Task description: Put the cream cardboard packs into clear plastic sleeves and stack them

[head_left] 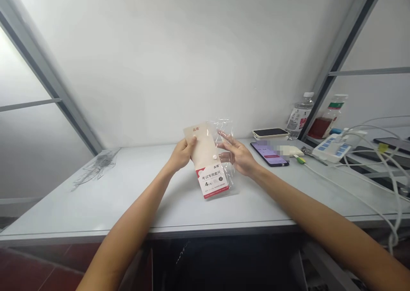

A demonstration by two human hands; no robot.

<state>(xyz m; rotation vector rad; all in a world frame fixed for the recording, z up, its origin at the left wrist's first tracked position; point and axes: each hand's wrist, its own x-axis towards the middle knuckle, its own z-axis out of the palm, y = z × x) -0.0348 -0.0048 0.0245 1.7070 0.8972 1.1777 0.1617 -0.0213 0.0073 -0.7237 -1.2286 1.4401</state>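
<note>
A cream ruler-set pouch (205,148) with a white and red printed label at its lower end tilts above the desk in front of me. My left hand (182,154) is closed on its left edge, thumb on the front face. Loose clear plastic wrapping (229,182) hangs along the pouch's right side. My right hand (238,154) grips this wrapping, with its fingers partly seen through the film. A small white round button shows on the pouch. What lies inside the pouch cannot be made out.
On the white desk (128,205), a lit phone (269,154) lies right of my hands, near a cream-edged device (270,133). Farther right are a clear bottle (299,118), a bottle of red liquid (326,118), a power strip (336,146) and tangled cables. Dark scribbles (96,167) mark the left side.
</note>
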